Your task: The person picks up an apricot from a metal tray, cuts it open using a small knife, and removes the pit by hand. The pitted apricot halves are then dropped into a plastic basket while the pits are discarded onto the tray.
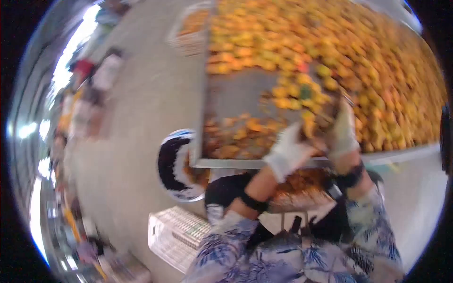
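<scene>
Both of my hands wear white gloves with bare fingertips or stained tips, held close together over the near side of a metal-rimmed table (245, 163). My left hand (287, 150) is closed beside a yellow-orange piece of fruit (308, 126); blur hides whether it grips that piece. Fingers curled, my right hand (344, 131) faces it from the right. Something dark and smeared shows between the hands, too blurred to name. Small yellow-orange fruits (387, 94) heap thickly beyond and right of them. Flatter orange pieces (252, 125) lie on the tabletop to the left.
Left of the table stands a round white-rimmed container (172, 165) with a dark inside. A white plastic crate (177, 231) sits on the floor (127, 155) below it. Another crate (188, 45) with orange contents stands at the far left corner. Orange scraps (304, 184) lie near my lap.
</scene>
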Motion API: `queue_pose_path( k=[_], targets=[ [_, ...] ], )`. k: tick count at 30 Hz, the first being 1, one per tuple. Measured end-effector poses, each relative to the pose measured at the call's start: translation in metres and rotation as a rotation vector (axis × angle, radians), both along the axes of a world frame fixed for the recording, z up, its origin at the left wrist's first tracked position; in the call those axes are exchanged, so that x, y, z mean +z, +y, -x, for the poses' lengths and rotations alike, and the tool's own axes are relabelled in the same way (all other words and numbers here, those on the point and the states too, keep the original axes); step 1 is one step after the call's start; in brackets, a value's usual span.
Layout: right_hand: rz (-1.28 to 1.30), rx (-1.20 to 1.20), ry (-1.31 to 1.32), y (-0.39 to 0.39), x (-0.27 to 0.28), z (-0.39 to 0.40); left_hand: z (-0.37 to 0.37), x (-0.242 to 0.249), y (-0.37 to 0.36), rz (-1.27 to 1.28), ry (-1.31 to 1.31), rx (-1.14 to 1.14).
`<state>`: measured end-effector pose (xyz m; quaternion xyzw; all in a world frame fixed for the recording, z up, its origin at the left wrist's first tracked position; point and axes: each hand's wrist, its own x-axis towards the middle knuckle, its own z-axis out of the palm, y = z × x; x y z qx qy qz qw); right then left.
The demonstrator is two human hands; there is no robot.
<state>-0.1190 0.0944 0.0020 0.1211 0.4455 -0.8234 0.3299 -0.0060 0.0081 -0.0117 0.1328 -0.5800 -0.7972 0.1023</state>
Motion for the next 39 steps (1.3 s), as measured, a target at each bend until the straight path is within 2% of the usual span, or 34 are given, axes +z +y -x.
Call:
queue_pose_path(
  k=[2, 4, 5, 6, 8, 9, 10, 12, 16, 17, 19, 20, 22, 23, 24, 25, 28, 30, 32, 33, 34, 36, 37, 39],
  targets=[
    [-0.033, -0.192, -0.028, -0.007, 0.013, 0.001, 0.001, 0.016, -0.007, 0.382, -0.172, -0.052],
    [0.330, 0.026, 0.000, 0.008, -0.001, 0.010, 0.000, 0.014, -0.006, 0.368, -0.142, -0.080],
    [0.372, 0.029, 0.004, 0.007, -0.004, 0.008, -0.001, 0.018, -0.006, 0.339, -0.221, -0.092],
    [0.367, 0.009, -0.003, 0.005, 0.002, 0.006, -0.001, 0.020, -0.005, 0.335, -0.228, -0.113],
    [0.145, -0.059, -0.138, 0.004, 0.012, 0.005, 0.001, 0.024, -0.002, 0.282, -0.186, -0.095],
    [0.075, -0.071, -0.066, 0.005, 0.008, 0.003, 0.000, 0.028, 0.000, 0.271, -0.205, -0.086],
    [0.070, -0.081, -0.072, 0.006, 0.007, 0.003, 0.000, 0.029, -0.001, 0.267, -0.210, -0.098],
    [-0.014, -0.110, -0.194, 0.004, 0.006, 0.002, -0.001, 0.029, -0.004, 0.454, -0.241, -0.114],
    [-0.069, -0.133, -0.263, -0.004, 0.017, 0.001, 0.001, 0.027, -0.009, 0.396, -0.192, -0.137],
    [-0.070, -0.132, -0.265, -0.003, 0.017, 0.000, 0.001, 0.032, -0.010, 0.389, -0.251, -0.151],
    [0.030, -0.040, -0.171, -0.003, 0.017, 0.001, 0.001, 0.029, -0.012, 0.385, -0.310, -0.161],
    [0.031, -0.041, -0.172, 0.000, 0.012, 0.003, 0.000, 0.015, -0.013, 0.424, -0.250, -0.091],
    [0.277, 0.086, -0.032, 0.004, 0.005, 0.005, -0.001, 0.003, -0.011, 0.460, -0.195, -0.033],
    [0.275, 0.076, -0.037, 0.005, 0.003, 0.004, -0.002, -0.001, -0.009, 0.558, -0.173, 0.000],
    [0.165, 0.016, -0.059, 0.000, 0.014, 0.001, -0.003, -0.001, -0.006, 0.654, -0.148, 0.033],
    [0.054, -0.042, -0.081, -0.003, 0.020, -0.001, -0.002, 0.000, -0.002, 0.652, -0.149, 0.025],
    [0.031, -0.059, -0.060, -0.005, 0.015, 0.000, -0.003, 0.005, 0.007, 0.651, -0.155, 0.082],
    [-0.037, -0.008, 0.037, -0.003, 0.018, 0.001, -0.005, 0.005, 0.010, 0.656, -0.174, 0.071],
    [0.043, 0.166, 0.317, 0.001, 0.026, -0.001, -0.006, 0.005, 0.009, 0.603, -0.195, 0.074],
    [0.111, 0.262, 0.343, 0.006, 0.031, 0.000, -0.006, 0.004, 0.010, 0.551, -0.216, 0.082],
    [0.110, 0.260, 0.342, 0.007, 0.024, 0.001, -0.008, 0.001, 0.010, 0.550, -0.217, 0.079],
    [0.416, 0.270, 0.256, 0.007, 0.012, 0.005, -0.009, -0.006, 0.009, 0.371, -0.127, 0.128],
    [0.416, 0.261, 0.255, 0.006, 0.011, 0.006, -0.009, -0.007, 0.009, 0.373, -0.128, 0.119],
    [0.261, 0.052, -0.093, 0.000, 0.013, 0.007, -0.007, -0.008, 0.007, 0.430, -0.195, 0.123]
  ],
)
